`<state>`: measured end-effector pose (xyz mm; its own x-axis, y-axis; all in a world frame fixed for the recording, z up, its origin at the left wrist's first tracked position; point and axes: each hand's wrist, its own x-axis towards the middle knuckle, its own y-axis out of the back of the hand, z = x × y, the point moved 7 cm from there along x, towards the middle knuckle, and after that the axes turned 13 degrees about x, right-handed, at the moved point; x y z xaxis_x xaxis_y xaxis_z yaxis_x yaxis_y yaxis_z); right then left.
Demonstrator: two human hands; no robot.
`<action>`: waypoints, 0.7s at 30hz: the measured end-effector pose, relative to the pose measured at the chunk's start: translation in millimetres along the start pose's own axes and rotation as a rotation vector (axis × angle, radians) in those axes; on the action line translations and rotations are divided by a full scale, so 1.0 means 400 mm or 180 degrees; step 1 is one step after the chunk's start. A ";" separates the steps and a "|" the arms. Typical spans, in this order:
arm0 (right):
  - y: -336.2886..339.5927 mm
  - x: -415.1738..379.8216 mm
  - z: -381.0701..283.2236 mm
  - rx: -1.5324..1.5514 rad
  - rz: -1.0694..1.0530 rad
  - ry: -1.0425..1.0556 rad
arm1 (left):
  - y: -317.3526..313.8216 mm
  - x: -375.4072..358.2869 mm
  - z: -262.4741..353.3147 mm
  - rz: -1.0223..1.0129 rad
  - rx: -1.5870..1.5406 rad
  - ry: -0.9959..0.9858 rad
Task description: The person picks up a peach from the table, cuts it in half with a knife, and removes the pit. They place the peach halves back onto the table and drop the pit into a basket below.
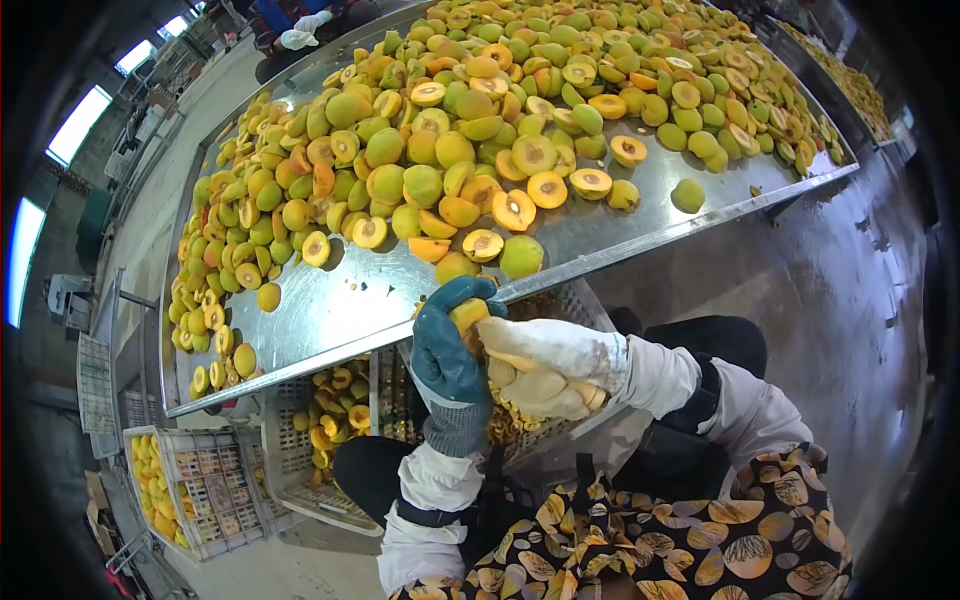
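Just past the near edge of the metal table [600, 262], my left hand [450, 345], in a blue-green glove, is wrapped round a yellow fruit half [468, 315]. My right hand [545, 368], in a whitish glove, presses against the same fruit with its fingers curled. Whether a tool is in my right hand is hidden. Both hands are over a crate [590, 305] below the table edge. Halved green-yellow fruits [515, 210] lie on the table beyond my hands, some cut side up with brown centres.
Below the table at the left stand a crate of fruit halves [285, 440] and another pale crate [215, 500] with yellow pieces. A white-gloved hand of another person [300, 35] is at the far upper left. My knees are beneath my arms.
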<state>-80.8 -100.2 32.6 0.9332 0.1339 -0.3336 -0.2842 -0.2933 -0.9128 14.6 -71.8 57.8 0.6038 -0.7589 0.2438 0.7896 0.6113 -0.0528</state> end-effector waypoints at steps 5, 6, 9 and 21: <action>-0.006 -0.022 -0.037 -0.1493 0.0876 0.0385 | -0.002 0.019 -0.003 0.0070 0.0366 0.0056; -0.006 -0.022 -0.038 -0.1651 0.0882 0.0479 | -0.007 0.012 -0.007 0.0195 0.0240 0.0150; -0.017 -0.030 -0.044 -0.1708 0.0795 0.0432 | 0.004 0.022 -0.015 0.0210 0.0793 -0.0522; 0.002 -0.033 -0.042 -0.0791 0.0364 0.0176 | -0.001 0.022 -0.009 -0.0060 0.1268 -0.0850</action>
<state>-89.6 -118.0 40.0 0.9106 0.0367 -0.4117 -0.3322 -0.5277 -0.7818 20.1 -79.4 56.6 0.4995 -0.7183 0.4843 0.6654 0.6761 0.3164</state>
